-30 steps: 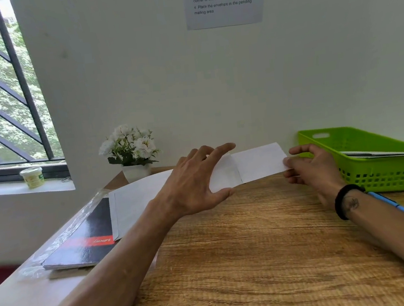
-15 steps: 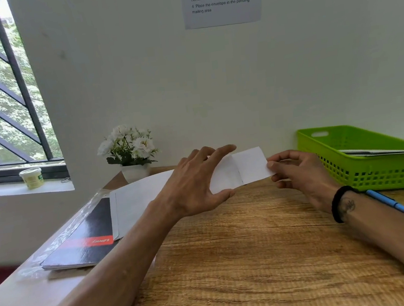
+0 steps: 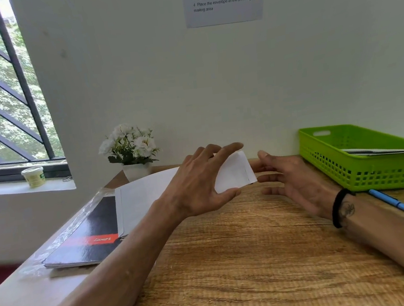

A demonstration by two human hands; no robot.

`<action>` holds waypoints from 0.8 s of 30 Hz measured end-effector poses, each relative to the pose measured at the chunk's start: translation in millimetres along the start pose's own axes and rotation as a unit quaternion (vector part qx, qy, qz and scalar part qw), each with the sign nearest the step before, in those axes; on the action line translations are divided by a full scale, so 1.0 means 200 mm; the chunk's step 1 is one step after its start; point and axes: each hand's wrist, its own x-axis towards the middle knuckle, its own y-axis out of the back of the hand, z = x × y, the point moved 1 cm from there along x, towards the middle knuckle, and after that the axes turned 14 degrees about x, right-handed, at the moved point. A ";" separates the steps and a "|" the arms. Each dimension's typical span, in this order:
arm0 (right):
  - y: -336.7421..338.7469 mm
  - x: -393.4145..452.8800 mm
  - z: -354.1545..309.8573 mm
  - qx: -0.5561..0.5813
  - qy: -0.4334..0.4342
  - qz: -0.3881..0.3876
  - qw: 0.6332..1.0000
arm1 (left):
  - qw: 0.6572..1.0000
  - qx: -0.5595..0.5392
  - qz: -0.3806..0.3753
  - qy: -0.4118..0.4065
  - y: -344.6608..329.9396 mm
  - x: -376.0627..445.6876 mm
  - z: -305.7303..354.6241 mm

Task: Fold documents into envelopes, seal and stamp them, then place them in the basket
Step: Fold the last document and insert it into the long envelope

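The table (image 3: 257, 259) is wood, with a wall behind it. A green basket (image 3: 372, 174) sits at the right edge. It already has some white paper in it, so maybe one letter is done, but I cannot tell for sure. A black book (image 3: 89, 229) lies on the left, with a big white sheet (image 3: 141, 199) partly on top of it.

The left hand (image 3: 199, 188) holds a white envelope (image 3: 235, 174) up over the table, thumb under and fingers over. The right hand (image 3: 291, 178) is just beside the envelope's end, fingers spread and holding nothing.

I think the paper is going inside now. Sealing, stamping and dropping it in the basket are still to do.
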 end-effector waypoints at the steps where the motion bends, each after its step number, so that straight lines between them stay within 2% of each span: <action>1: 0.00 0.00 0.00 0.001 -0.003 -0.005 1.000 | 1.000 -0.001 0.002 -0.002 0.00 0.00 0.00; 14: -0.09 -0.05 -0.02 0.042 -0.023 -0.080 0.996 | 1.000 -0.014 0.014 -0.021 0.00 0.00 0.05; 24: -0.11 -0.07 -0.03 0.052 -0.039 -0.103 0.993 | 0.999 -0.023 0.018 -0.034 0.00 0.00 0.09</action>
